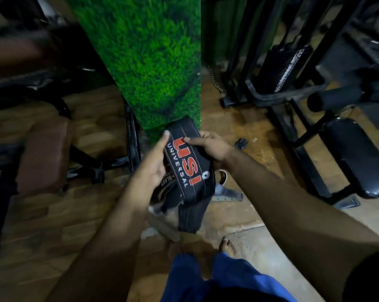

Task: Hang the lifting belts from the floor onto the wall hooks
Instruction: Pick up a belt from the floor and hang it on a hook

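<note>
A black lifting belt [187, 164] with red "USI" and white "UNIVERSAL" lettering is held up in front of me, its wide back panel facing the camera. My left hand [153, 162] grips its left edge, index finger stretched along the top corner. My right hand [210, 146] holds the right edge with the thumb on the lettering. The belt's narrower end [189, 216] hangs down below my hands. A second strap marked "BLAST" [167, 182] shows behind it. On the floor to the right lies a grey strap with a buckle [226, 192]. No wall hooks are visible.
A pillar covered in green grass print [153, 62] rises straight ahead. A brown padded bench [44, 153] stands left, black gym machines [293, 79] and a black bench pad [356, 158] right. My bare feet [226, 247] stand on the wood-pattern floor.
</note>
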